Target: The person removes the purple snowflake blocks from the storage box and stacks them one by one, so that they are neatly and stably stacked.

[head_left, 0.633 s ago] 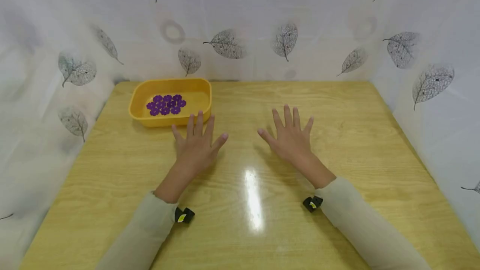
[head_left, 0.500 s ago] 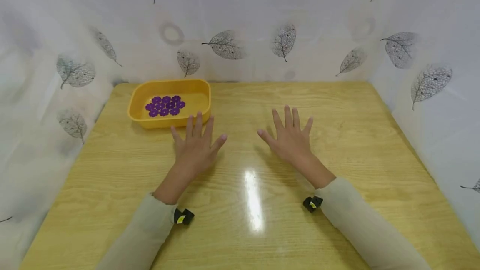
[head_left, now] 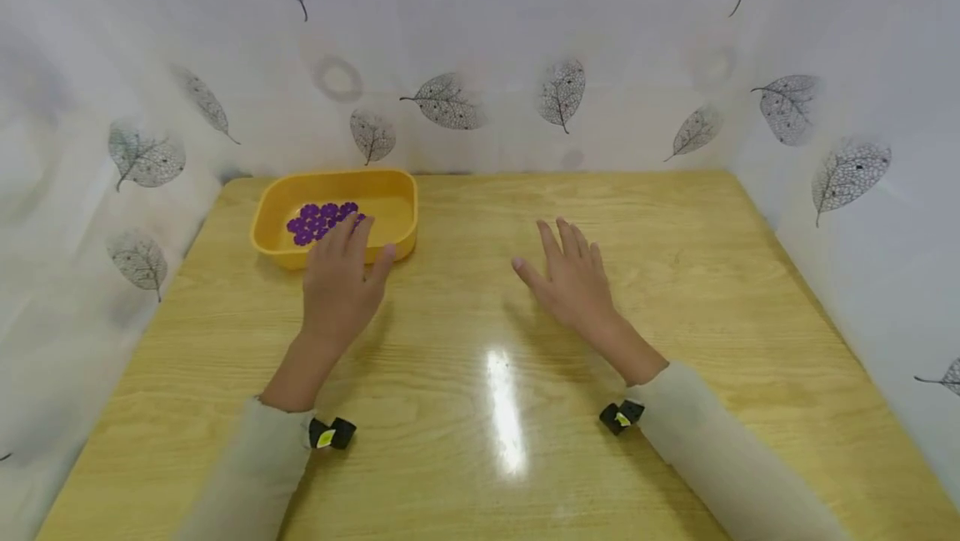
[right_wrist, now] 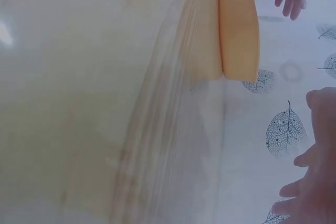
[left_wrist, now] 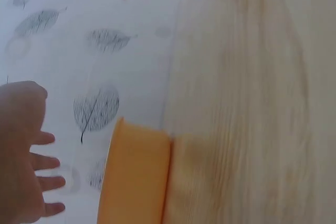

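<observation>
In the head view a yellow tray (head_left: 402, 251) stands at the back left of the table, holding several purple flower-shaped pieces (head_left: 306, 226). My left hand (head_left: 339, 287) hovers at the tray's front rim, its fingertips over the inside and overlapping some of the flowers. Its fingers are extended and hold nothing. My right hand (head_left: 573, 283) is held above the middle right of the table, fingers relaxed, thumb apart, nothing in it. The left wrist view shows the tray's side (left_wrist: 137, 177) beside the left hand (left_wrist: 21, 156).
The wooden table (head_left: 675, 291) has a glossy light reflection near its middle. A white curtain with leaf prints (head_left: 480, 32) closes off the back and both sides. A small black device (head_left: 332, 434) is worn at the left wrist, another black device (head_left: 622, 417) at the right.
My left hand has moved left and over the tray's front rim, its fingers drawing closer together. The right hand's spread fingers have relaxed and come nearer each other. The head view has tilted slightly.
</observation>
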The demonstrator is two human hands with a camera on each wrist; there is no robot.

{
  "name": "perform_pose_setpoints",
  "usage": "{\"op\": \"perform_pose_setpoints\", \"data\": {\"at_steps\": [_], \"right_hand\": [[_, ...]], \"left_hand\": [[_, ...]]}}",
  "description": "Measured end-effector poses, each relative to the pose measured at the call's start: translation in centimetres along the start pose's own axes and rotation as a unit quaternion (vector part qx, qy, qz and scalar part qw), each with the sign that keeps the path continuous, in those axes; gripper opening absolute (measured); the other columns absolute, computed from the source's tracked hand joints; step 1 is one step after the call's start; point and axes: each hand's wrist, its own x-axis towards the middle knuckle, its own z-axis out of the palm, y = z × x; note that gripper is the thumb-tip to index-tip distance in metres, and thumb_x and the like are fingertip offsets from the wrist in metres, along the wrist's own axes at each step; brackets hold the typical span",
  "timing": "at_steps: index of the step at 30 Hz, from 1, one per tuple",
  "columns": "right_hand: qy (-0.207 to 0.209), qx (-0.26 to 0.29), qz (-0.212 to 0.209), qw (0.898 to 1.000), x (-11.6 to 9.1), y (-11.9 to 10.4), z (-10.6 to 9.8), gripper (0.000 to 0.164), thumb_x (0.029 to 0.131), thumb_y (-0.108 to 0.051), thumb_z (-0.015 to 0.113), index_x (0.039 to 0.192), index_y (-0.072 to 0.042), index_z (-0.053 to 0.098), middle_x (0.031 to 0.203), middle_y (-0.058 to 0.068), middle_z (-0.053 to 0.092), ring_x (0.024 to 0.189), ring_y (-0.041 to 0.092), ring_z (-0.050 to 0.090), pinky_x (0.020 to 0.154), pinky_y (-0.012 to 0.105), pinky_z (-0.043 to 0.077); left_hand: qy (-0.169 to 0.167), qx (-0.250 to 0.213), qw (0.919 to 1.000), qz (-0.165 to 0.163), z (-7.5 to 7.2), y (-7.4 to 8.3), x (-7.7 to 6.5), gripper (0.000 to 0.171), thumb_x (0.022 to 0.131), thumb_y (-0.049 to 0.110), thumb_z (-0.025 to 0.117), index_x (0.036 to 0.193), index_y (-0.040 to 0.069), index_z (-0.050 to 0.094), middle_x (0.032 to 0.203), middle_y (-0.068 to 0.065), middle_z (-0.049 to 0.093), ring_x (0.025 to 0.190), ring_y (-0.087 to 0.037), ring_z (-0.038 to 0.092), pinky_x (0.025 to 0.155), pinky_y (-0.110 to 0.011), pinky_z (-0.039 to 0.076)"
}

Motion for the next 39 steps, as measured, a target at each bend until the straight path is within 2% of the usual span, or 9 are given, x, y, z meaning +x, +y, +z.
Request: {"op": "perform_pose_setpoints", "data": {"at_steps": [6, 12, 18, 22, 26, 28, 33, 36, 39], "right_hand": [[0.012, 0.127, -0.025, 0.991, 0.6, -0.8, 0.3, 0.075, 0.103, -0.061, 0.037, 0.161, -0.017, 0.023, 0.165, 0.016, 0.022, 0.152, 0.037, 0.021, 0.117, 0.066, 0.028], [0.005, 0.205, -0.074, 0.976, 2.3, -1.5, 1.2, 0.07, 0.104, -0.051, 0.044, 0.162, -0.017, 0.021, 0.166, 0.013, 0.021, 0.153, 0.035, 0.019, 0.121, 0.062, 0.025], [-0.028, 0.281, -0.093, 0.955, 4.6, -3.0, 2.8, 0.075, 0.103, -0.054, 0.045, 0.162, -0.017, 0.017, 0.166, 0.014, 0.017, 0.15, 0.032, 0.025, 0.117, 0.052, 0.035], [-0.057, 0.323, -0.088, 0.941, 6.2, -4.2, 4.1, 0.075, 0.104, -0.047, 0.048, 0.163, -0.015, 0.013, 0.166, 0.014, 0.012, 0.151, 0.033, 0.022, 0.118, 0.051, 0.036], [-0.067, 0.353, -0.069, 0.931, 7.9, -5.3, 5.6, 0.074, 0.105, -0.041, 0.051, 0.163, -0.014, 0.015, 0.166, 0.014, 0.013, 0.149, 0.033, 0.024, 0.118, 0.049, 0.038], [-0.07, 0.362, -0.061, 0.927, 8.7, -5.8, 6.4, 0.073, 0.105, -0.039, 0.052, 0.162, -0.013, 0.016, 0.165, 0.014, 0.015, 0.148, 0.032, 0.026, 0.117, 0.048, 0.039], [-0.085, 0.375, -0.062, 0.921, 10.3, -6.8, 7.7, 0.069, 0.106, -0.034, 0.051, 0.162, -0.012, 0.017, 0.164, 0.016, 0.017, 0.147, 0.034, 0.029, 0.118, 0.049, 0.038], [-0.089, 0.381, -0.072, 0.917, 11.0, -7.7, 8.3, 0.068, 0.106, -0.033, 0.05, 0.162, -0.011, 0.018, 0.164, 0.017, 0.016, 0.147, 0.036, 0.03, 0.118, 0.049, 0.038], [-0.088, 0.389, -0.076, 0.914, 11.6, -8.6, 8.8, 0.067, 0.107, -0.033, 0.05, 0.161, -0.01, 0.018, 0.165, 0.016, 0.015, 0.148, 0.036, 0.03, 0.119, 0.048, 0.038]], "left_hand": [[0.059, -0.092, 0.9936, -0.029, -1.9, -4.2, 1.0, 0.057, 0.106, 0.043, 0.041, 0.151, 0.007, 0.044, 0.156, -0.017, 0.041, 0.146, -0.04, 0.033, 0.121, -0.063, 0.023], [0.096, -0.158, 0.9792, -0.084, -2.9, -8.4, 2.3, 0.053, 0.106, 0.037, 0.04, 0.151, 0.009, 0.043, 0.156, -0.015, 0.04, 0.147, -0.035, 0.03, 0.123, -0.057, 0.022], [0.12, -0.198, 0.9633, -0.135, -3.2, -11.5, 3.0, 0.052, 0.107, 0.035, 0.038, 0.153, 0.011, 0.042, 0.155, -0.012, 0.04, 0.143, -0.03, 0.034, 0.123, -0.049, 0.026], [0.117, -0.209, 0.9586, -0.154, -3.1, -12.8, 3.0, 0.05, 0.108, 0.033, 0.037, 0.154, 0.013, 0.041, 0.156, -0.012, 0.038, 0.141, -0.03, 0.035, 0.121, -0.048, 0.029], [0.119, -0.221, 0.9536, -0.166, -2.9, -14.2, 3.1, 0.049, 0.108, 0.031, 0.035, 0.154, 0.014, 0.042, 0.156, -0.014, 0.037, 0.142, -0.029, 0.036, 0.121, -0.047, 0.031], [0.105, -0.236, 0.9494, -0.178, -2.8, -14.7, 3.1, 0.05, 0.109, 0.033, 0.034, 0.155, 0.016, 0.039, 0.158, -0.012, 0.035, 0.144, -0.028, 0.036, 0.122, -0.046, 0.032], [0.047, -0.289, 0.9281, -0.23, -2.5, -15.4, 3.3, 0.054, 0.109, 0.043, 0.026, 0.16, 0.026, 0.029, 0.167, 0.001, 0.022, 0.154, -0.019, 0.02, 0.128, -0.04, 0.018], [0.04, -0.314, 0.9177, -0.239, -2.7, -15.5, 3.2, 0.053, 0.11, 0.041, 0.023, 0.16, 0.026, 0.031, 0.168, 0.004, 0.019, 0.156, -0.014, 0.012, 0.129, -0.037, 0.012], [0.045, -0.326, 0.9141, -0.238, -3.2, -15.3, 3.2, 0.051, 0.11, 0.034, 0.022, 0.158, 0.02, 0.034, 0.168, 0.004, 0.02, 0.156, -0.014, 0.011, 0.129, -0.035, 0.01]]}}
